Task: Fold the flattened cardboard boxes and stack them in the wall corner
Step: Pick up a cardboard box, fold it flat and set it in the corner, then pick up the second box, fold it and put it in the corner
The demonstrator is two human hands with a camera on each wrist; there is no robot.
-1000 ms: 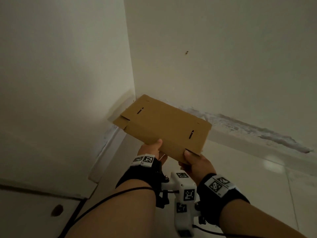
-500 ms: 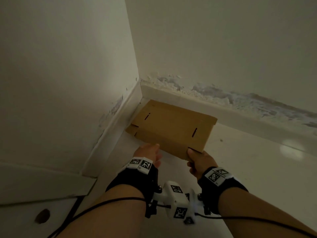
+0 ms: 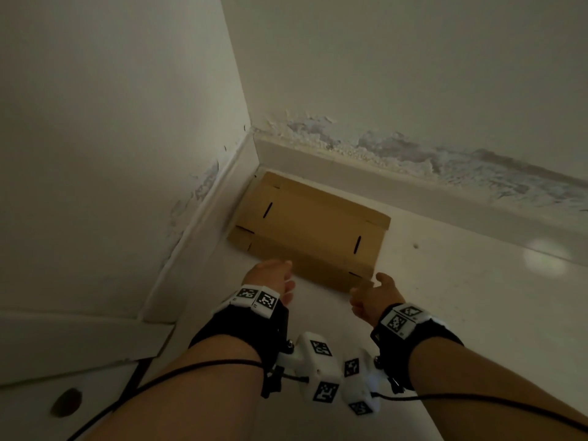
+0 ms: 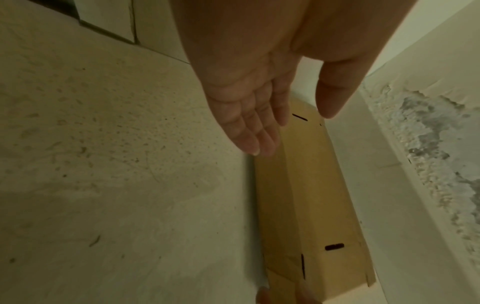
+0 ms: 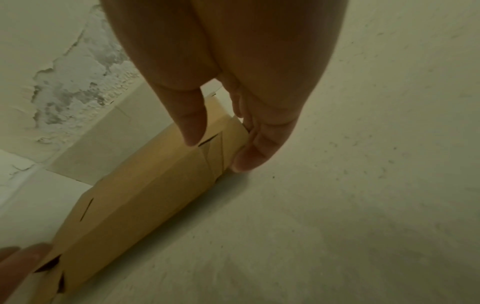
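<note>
1. The box lay flat on the floor, tucked into the far-left corner with its left end just beside the left skirting and its far edge near the back skirting.
2. The left hand hovered at the box's near edge, fingers straight and spread from the thumb, holding nothing.
3. The right hand sat at the near right corner, thumb and fingers relaxed and apart either side of that corner; whether they touched the cardboard could not be told.
4. Judged from this, the placing step looked finished: the box sat where the stack belongs.
5. The next move probably called for lifting both hands clear without nudging the box, then fetching another flattened one to fold.
6. No other box was in view.
</note>
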